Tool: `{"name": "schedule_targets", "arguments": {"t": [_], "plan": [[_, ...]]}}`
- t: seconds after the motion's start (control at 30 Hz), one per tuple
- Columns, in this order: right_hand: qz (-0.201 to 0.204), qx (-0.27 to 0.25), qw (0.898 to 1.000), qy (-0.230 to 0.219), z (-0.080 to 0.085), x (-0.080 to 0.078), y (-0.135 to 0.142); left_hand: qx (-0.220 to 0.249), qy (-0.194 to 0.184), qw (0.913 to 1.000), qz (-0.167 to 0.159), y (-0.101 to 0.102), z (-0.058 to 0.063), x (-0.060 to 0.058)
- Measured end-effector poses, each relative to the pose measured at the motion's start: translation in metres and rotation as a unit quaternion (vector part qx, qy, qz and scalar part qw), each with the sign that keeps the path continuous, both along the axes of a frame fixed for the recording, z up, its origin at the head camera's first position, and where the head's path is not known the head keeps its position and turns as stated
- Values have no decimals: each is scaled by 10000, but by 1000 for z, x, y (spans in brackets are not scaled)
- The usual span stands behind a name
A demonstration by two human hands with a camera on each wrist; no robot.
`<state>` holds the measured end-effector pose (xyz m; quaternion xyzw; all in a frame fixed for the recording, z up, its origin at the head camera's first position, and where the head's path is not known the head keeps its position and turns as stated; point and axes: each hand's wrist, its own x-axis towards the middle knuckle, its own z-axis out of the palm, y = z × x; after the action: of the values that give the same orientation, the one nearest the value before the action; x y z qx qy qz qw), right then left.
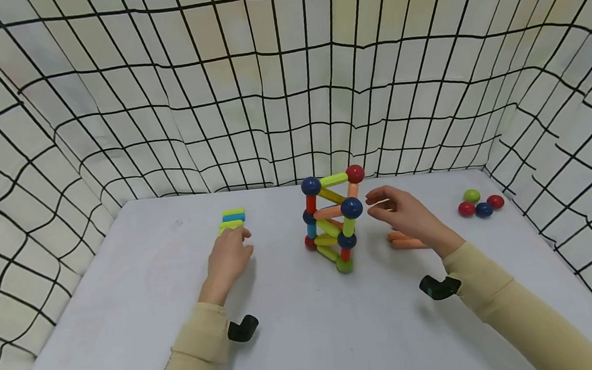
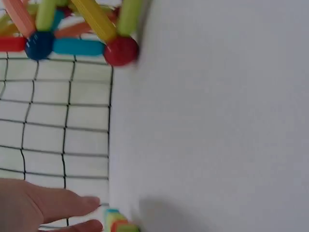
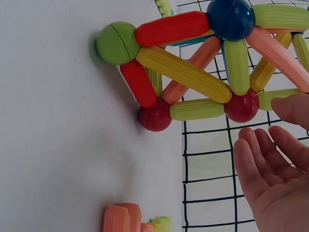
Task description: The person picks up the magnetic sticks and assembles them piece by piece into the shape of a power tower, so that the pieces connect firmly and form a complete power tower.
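The left hand [image 1: 230,256] is by some sticks [image 1: 233,217]. The right hand [image 1: 403,212] hangs beside a tower [image 1: 328,212]; balls [image 1: 484,209] lie farther right.

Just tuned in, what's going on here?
A person's right hand is raised beside an upright tower of balls and rods, holding nothing. The left hand is by some short rods; whether it touches them is unclear. Orange rods and four loose balls lie to the tower's right.
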<state>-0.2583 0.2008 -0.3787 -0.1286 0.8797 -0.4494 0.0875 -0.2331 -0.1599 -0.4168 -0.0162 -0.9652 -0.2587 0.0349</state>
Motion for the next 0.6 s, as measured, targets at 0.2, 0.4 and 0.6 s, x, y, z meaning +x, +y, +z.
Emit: {"name": "schedule_targets", "arguments": {"t": [0.2,0.4,0.6], "plan": [[107,-319,9994,76,-4,-6,-5,-624,86,9978,223,-22,-7,4],[214,-343,9991,157,-7,-9,-10,-839,21,9964,114,-24,-4,8],[164,-342,9992,143,-8,-11,-10,-590,-239,9979,-115,-34,-5,13]]}}
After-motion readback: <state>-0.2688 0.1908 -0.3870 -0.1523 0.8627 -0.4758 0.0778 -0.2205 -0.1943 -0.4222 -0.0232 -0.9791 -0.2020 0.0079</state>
